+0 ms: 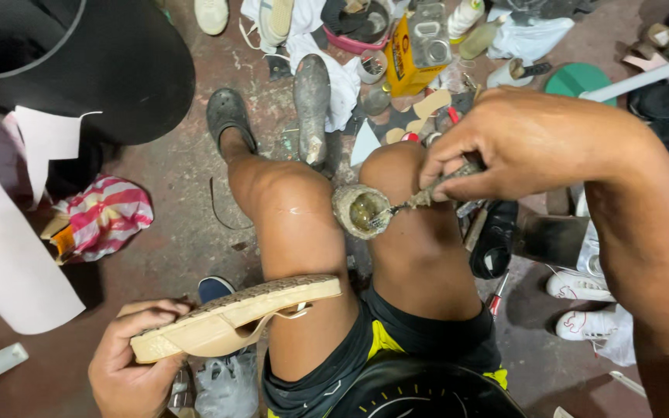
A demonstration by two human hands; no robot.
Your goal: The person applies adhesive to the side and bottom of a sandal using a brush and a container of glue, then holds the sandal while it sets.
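Glue fills a small crusted tin [361,210] wedged between the person's bare knees, its open mouth showing a yellowish pool. The right hand [505,147] is closed around the caked handle of a brush [420,200], fingers pinched tight, and the bristle end dips into the tin at its rim. The left hand [137,360] grips the heel end of a beige sandal [234,316], fingers curled over the sole edge and thumb beneath; the sandal lies sole side up across the left thigh, its textured tread facing the camera and a thin strap hanging loose below. A black clog [228,116] covers the person's left foot on the stained floor [172,232]. Beyond the knees sit a yellow metal can [418,46], a worn grey shoe [312,104] and cut insole shapes. A striped red and white cloth [106,217] lies crumpled at the left, and white sneakers [582,306] rest at the lower right
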